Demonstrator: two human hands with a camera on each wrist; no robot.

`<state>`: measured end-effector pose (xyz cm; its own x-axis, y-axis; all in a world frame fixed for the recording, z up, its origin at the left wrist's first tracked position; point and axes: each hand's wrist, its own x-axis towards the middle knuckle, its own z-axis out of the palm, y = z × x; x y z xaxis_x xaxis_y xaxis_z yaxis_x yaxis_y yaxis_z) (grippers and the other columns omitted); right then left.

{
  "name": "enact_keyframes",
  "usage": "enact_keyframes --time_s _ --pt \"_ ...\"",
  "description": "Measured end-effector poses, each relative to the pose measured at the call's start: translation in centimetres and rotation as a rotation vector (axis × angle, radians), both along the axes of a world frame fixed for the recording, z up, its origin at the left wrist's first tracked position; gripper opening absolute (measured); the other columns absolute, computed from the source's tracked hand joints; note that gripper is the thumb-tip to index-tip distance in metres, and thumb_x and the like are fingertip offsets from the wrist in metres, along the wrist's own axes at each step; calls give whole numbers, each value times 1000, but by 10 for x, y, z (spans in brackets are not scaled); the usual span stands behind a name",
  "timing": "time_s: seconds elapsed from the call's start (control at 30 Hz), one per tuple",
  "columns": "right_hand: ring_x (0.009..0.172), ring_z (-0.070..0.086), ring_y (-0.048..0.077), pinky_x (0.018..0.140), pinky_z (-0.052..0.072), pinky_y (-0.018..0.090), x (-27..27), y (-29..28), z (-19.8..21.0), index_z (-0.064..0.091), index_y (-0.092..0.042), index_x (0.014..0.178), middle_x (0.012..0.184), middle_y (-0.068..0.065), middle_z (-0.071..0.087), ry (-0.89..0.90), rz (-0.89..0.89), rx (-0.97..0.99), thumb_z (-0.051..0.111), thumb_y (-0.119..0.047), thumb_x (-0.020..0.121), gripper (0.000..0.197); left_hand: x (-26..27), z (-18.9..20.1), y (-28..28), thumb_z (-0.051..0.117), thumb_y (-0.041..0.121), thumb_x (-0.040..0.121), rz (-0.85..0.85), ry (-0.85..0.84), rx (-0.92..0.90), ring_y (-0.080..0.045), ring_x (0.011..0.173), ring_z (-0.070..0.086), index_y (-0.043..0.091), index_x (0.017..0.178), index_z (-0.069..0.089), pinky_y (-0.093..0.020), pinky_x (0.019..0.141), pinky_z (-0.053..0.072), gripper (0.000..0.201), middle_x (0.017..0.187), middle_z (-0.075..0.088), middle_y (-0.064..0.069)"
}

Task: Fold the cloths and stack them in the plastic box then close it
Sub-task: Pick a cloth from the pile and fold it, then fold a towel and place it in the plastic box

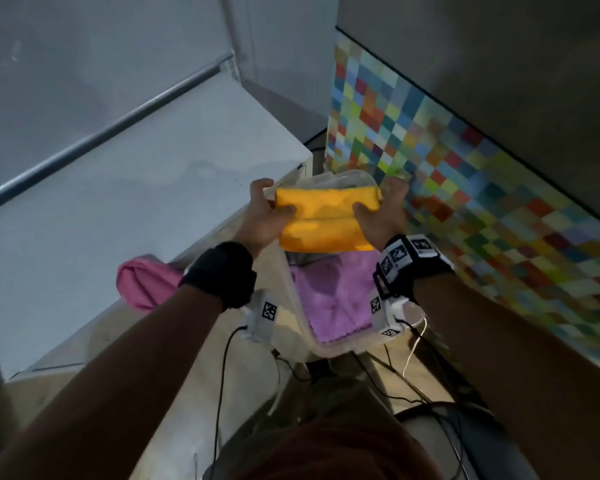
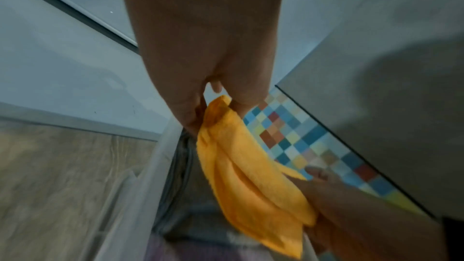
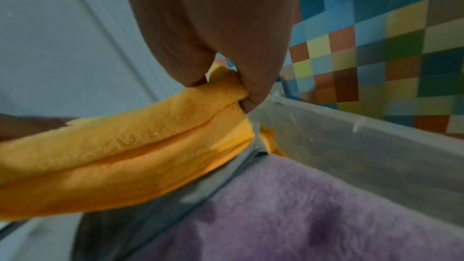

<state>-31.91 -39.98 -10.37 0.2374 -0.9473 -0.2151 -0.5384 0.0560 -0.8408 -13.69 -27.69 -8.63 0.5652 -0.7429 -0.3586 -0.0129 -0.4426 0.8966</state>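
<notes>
hands (image 1: 381, 216) grip | orange cloth (image 1: 323, 220) folded, layered | over plastic box (image 1: 329, 348)

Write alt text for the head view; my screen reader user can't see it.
Two hands, left hand and right hand, hold a folded orange cloth above an open plastic box containing a purple cloth. A pink cloth lies on the table.

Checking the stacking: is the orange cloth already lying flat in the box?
No, both hands hold the folded orange cloth above the plastic box.
</notes>
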Motion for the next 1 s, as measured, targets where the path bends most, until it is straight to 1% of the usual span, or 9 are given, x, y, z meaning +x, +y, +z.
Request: enact_keyframes --time_s 0.07,0.13,0.3,0.47,0.53,0.7,0.8,0.9,1.0 --pt "112 48 21 90 40 30 0 -6 -13 29 -13 139 129 3 43 31 42 -55 67 -18 89 63 -6 -17 -5 62 16 85 -22 -211 -49 -25 83 53 23 124 34 -38 66 46 49 95 51 -7" --pt "114 50 29 92 45 38 2 -9 -23 35 -19 131 134 9 43 113 102 -127 65 -20 89 51 -14 -29 -9 59 11 82 -83 -428 -54 -28 89 50 15 121 41 -32 69 40 43 101 52 -10" --pt "104 50 26 81 46 39 9 -14 -31 51 -18 114 125 10 43 108 247 -385 55 -20 97 17 -27 -40 -7 49 4 90 -136 -688 -95 -32 98 53 11 118 54 -37 81 51 29 125 36 -18" --pt "115 43 36 92 45 48 15 -16 -37 54 -17 119 130 18 41 373 375 -475 57 -28 91 30 -34 -43 1 55 32 88 -236 -961 205 -39 122 40 12 126 50 -45 100 39 43 139 35 -21" --pt "118 40 36 97 40 50 18 -8 -33 51 -20 124 135 16 39 538 410 -563 54 -29 85 41 -33 -48 4 55 42 84 -273 -988 268 -38 124 39 13 128 48 -48 102 36 54 141 36 -19" --pt "114 43 33 96 34 45 25 1 -21 54 -24 116 129 9 44 586 476 -648 54 -38 69 49 -23 -48 0 56 47 80 -287 -977 267 -36 123 38 16 127 47 -49 101 37 57 137 37 -16" --pt "104 48 32 90 34 44 28 6 -27 59 -22 103 110 7 52 597 485 -594 56 -32 71 34 -22 -46 -3 56 49 82 -318 -1020 330 -35 120 38 16 127 47 -47 98 36 56 134 37 -16" --pt "110 50 31 99 30 47 30 7 -38 58 -21 106 112 6 59 605 547 -440 51 -29 79 30 -23 -45 -2 53 51 86 -436 -1128 430 -35 123 37 14 133 45 -46 98 32 60 138 36 -15" --pt "110 54 30 108 24 50 32 6 -37 59 -18 110 112 7 62 607 567 -492 47 -33 83 33 -20 -42 1 52 56 86 -434 -1105 409 -34 124 36 23 135 47 -46 100 30 60 138 35 -12"
